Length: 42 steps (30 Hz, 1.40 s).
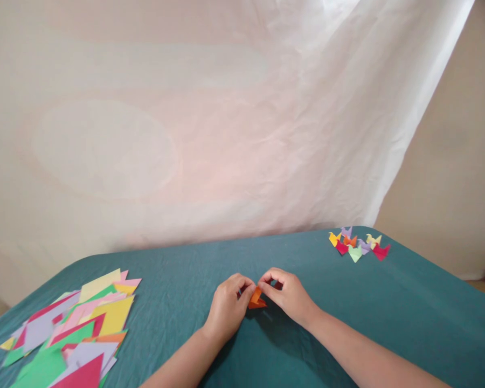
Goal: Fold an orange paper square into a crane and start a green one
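At the near edge of the view, the left forearm point(181, 358) and the right forearm point(359, 347) reach in over a dark green tablecloth point(178, 307), both bare and angled toward each other. Off to the left, well apart from them, a loose spread of coloured paper sheets point(115, 317) begins at the bottom of the view and runs back along the table; green, crimson, lavender, yellow, pink, cream and orange pieces overlap at all angles, corners sticking out. A little farther in, near the middle of the table's width, the left hand point(228, 303) and the right hand point(288, 295) meet over a small folded orange paper point(257, 303). The left thumb and forefinger pinch it from its left side, while the right thumb and forefinger close on its raised upper part, their tips near the left thumb; the other fingers are curled, and exactly how the tips press on the paper is too small to tell. A soft shadow falls on the cloth below the right hand. Beyond, at the far right corner of the table, eight folded paper birds point(354, 253) stand or lie in a close cluster: two red, two lavender, one yellow, one orange, one mint green and one pale yellow. Behind the table hangs a pale, wrinkled sheet point(234, 145), its bright slanting right edge set against a beige wall point(448, 145).
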Available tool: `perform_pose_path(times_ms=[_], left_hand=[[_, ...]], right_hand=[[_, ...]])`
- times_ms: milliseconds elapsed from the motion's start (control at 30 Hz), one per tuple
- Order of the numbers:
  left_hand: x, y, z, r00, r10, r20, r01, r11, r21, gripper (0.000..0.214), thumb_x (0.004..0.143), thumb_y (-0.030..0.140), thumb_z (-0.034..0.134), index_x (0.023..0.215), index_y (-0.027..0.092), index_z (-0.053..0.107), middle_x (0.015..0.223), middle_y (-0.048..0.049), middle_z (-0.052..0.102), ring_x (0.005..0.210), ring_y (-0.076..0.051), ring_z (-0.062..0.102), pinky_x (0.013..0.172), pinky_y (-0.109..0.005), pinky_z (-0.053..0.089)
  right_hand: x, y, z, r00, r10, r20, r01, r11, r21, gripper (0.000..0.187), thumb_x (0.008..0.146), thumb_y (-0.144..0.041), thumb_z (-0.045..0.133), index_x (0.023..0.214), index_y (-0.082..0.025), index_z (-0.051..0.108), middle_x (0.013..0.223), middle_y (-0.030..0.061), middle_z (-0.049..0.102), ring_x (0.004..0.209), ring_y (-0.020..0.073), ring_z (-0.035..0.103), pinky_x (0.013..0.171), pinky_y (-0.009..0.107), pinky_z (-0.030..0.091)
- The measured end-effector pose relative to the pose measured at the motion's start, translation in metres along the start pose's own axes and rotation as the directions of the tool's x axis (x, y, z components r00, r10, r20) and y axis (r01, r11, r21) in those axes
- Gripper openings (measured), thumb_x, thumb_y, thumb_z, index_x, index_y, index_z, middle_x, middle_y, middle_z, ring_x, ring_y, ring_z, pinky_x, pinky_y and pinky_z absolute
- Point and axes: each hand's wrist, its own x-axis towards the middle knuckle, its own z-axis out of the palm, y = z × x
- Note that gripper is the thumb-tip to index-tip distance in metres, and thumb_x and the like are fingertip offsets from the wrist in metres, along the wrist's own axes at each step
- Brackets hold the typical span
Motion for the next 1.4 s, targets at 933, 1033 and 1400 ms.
perform_pose_path(times_ms=[933, 1033, 1400], left_hand=[[0.003, -0.006, -0.009, 0.979, 0.159, 0.131, -0.183, 0.964, 0.195, 0.02, 0.086, 0.016, 0.043, 0.073, 0.019, 0.058, 0.078, -0.0035, 0.059, 0.078, -0.017, 0.053, 0.071, -0.026, 0.039], [0.008, -0.014, -0.009, 1.0, -0.002, -0.001, 0.002, 1.0, 0.001, 0.018, 0.083, 0.018, 0.048, 0.069, 0.019, 0.06, 0.074, -0.0018, 0.061, 0.075, -0.016, 0.054, 0.07, -0.025, 0.038], [0.014, -0.029, 0.005, 0.94, -0.334, -0.073, 0.279, 0.873, -0.4, 0.023, 0.078, 0.039, 0.052, 0.075, 0.017, 0.056, 0.062, 0.0033, 0.056, 0.048, -0.01, 0.049, 0.048, -0.02, 0.04]], right_hand=[[-0.003, 0.001, -0.003, 0.974, -0.217, 0.057, 0.224, 0.926, -0.302, 0.01, 0.087, -0.018, 0.056, 0.08, -0.021, 0.063, 0.083, 0.0026, 0.064, 0.083, 0.018, 0.057, 0.075, 0.027, 0.042], [0.0, 0.003, -0.007, 0.988, -0.141, -0.06, 0.127, 0.972, -0.197, 0.016, 0.09, -0.023, 0.051, 0.082, -0.021, 0.064, 0.083, 0.0026, 0.065, 0.081, 0.0176, 0.059, 0.074, 0.027, 0.042], [-0.004, -0.001, 0.006, 0.991, 0.136, 0.007, -0.135, 0.976, 0.171, 0.031, 0.078, -0.036, 0.065, 0.102, -0.017, 0.059, 0.092, 0.0047, 0.067, 0.083, 0.0181, 0.06, 0.072, 0.027, 0.045]])
